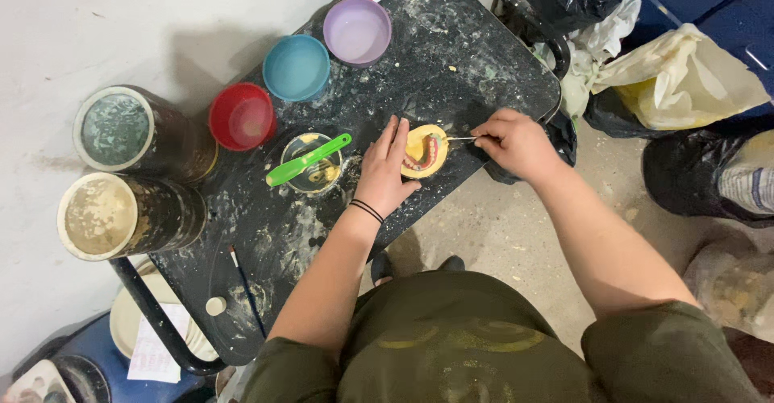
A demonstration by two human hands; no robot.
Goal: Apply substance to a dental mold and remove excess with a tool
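Hands work mid-frame on a dark table (451, 56). The left hand (385, 173) lies flat, steadying a yellow dental cast (425, 151). The right hand (516, 141) pinches a thin metal tool (461, 138) touching it.

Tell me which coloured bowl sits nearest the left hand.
The red bowl; the blue bowl and purple bowl sit farther up the table from the left hand.

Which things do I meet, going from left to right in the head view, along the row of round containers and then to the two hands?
Dark tin with grey-green contents → red bowl → blue bowl → purple bowl → left hand → yellow dental cast → right hand, which holds a thin metal tool.
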